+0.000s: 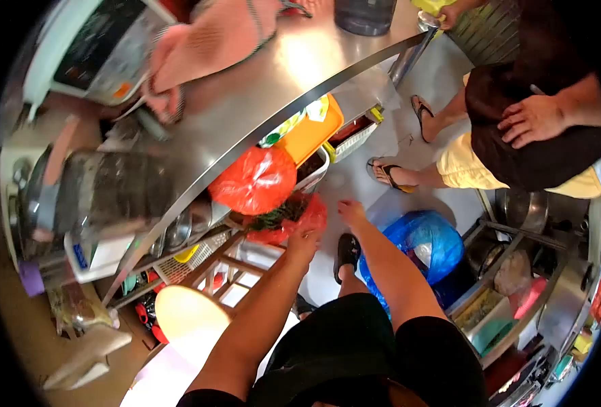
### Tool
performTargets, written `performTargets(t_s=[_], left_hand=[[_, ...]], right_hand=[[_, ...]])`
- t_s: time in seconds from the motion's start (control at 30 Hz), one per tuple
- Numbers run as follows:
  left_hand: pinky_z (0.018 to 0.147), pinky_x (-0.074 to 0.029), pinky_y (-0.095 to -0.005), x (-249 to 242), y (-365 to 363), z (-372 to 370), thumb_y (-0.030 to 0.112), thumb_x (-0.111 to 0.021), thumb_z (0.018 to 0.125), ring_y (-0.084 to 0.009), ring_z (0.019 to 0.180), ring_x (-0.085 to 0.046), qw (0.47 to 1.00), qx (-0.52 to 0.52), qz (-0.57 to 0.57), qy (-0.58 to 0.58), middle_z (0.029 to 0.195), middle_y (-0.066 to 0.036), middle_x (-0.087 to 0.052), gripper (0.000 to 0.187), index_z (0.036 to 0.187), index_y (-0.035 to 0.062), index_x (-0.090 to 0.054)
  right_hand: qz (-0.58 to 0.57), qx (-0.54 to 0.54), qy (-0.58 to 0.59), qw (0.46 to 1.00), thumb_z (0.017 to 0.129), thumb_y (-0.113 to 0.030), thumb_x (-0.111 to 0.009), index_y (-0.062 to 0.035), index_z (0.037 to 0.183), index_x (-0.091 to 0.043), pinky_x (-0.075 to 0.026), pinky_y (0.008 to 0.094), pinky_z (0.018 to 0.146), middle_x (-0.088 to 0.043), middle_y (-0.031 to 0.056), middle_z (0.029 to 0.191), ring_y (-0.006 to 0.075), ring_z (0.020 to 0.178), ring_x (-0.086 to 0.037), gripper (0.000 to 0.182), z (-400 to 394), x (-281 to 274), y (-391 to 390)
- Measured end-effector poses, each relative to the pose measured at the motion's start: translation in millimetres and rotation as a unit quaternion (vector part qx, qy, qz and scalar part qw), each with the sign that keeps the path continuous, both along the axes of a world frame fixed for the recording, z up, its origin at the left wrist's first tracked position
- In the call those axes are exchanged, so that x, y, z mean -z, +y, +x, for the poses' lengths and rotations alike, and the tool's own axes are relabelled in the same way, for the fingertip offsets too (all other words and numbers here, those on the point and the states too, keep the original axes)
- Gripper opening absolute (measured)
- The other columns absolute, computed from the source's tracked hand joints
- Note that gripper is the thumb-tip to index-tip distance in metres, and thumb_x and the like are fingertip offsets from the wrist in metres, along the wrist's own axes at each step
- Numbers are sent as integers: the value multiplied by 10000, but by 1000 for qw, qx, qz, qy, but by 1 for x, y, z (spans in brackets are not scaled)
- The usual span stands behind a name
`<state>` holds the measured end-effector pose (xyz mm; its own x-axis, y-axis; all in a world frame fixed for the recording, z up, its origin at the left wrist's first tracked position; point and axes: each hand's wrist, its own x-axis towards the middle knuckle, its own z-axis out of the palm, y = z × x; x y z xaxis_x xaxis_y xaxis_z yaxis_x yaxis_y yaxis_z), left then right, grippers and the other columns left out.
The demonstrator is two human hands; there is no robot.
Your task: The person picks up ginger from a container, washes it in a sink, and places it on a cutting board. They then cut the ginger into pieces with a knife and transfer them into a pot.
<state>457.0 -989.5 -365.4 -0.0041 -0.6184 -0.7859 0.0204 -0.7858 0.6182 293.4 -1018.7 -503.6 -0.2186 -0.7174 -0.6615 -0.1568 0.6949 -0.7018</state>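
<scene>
While the left hand (305, 243) bends its fingers in against the near edge of an opened red bag (309, 218), apparently clamped on the thin plastic, the right hand (350, 210) hangs just beside it, fingers loosely parted and nothing visible in them. The opened bag lies below the edge of the steel counter (246, 95), with dark leafy greens (272, 217) showing at its mouth. A rounder, fuller red bag (256, 180) sits right above the greens and partly covers them, next to an orange tray (321, 129) and a white basket (312, 169).

The likeliest mishap is a tear: the plastic looks flimsy, and a hard pull by one hand alone could split it or drag it out from under the greens. With the right hand clear of the bag, nothing on that side seems to stop leaves from spilling onto the grey floor (399, 139). The fuller bag could also roll or slump if what lies beneath it shifts; what supports it is hidden.

Space is another risk. A wooden frame (209, 261) stands close to the left forearm, and a blue bag (443, 244) bulges beside the right one, so an elbow swung wide could knock either. Another person's sandalled foot (382, 169) is near enough that a backward step might cause a bump.
</scene>
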Motion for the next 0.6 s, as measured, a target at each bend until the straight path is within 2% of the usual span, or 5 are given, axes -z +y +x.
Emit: performTargets(t_s=[0.1, 0.2, 0.43, 0.5, 0.6], left_hand=[[716, -476, -301, 67, -28, -4, 185, -604, 794, -206, 810, -602, 989, 13, -103, -104, 949, -86, -632, 229, 941, 10, -607], [797, -460, -311, 108, -68, 6, 154, -569, 799, -249, 905, -601, 947, 125, -216, -204, 990, -90, -634, 239, 1004, 38, -611], [866, -421, -368, 183, -144, 18, 120, -438, 885, -259, 1055, -533, 882, 170, -211, -386, 1094, -153, -559, 334, 1187, -20, -467], [933, -362, -379, 129, -173, -10, 181, -420, 895, -257, 1137, -476, 769, 396, -40, -500, 1156, -149, -532, 359, 1199, -6, -462], [804, -415, -358, 181, -166, -6, 188, -458, 873, -263, 950, -508, 934, -5, -110, -339, 1038, -142, -529, 270, 1091, 37, -507]], right_hand=[[-331, -480, 372, 723, 794, -310, -603, -39, 995, -610, -492, 322, 584, -631, 95, 909, 171, 731, -621, 338, 21, 91, -51], [97, 71, -120, 985, 778, -339, -598, -39, 911, -639, -486, 402, 585, -647, 141, 792, 247, 643, -619, 330, 46, 34, -96], [-134, -404, 234, 874, 786, -245, -596, -33, 946, -611, -478, 378, 649, -604, 147, 804, 237, 694, -600, 266, 51, 89, -107], [-81, -271, 194, 939, 801, -202, -524, -15, 968, -602, -465, 391, 647, -597, 175, 789, 258, 704, -598, 262, 46, 79, -92], [-74, 78, -76, 991, 805, -197, -470, -6, 1001, -594, -468, 411, 662, -614, 213, 842, 314, 746, -612, 300, 58, 131, -65]])
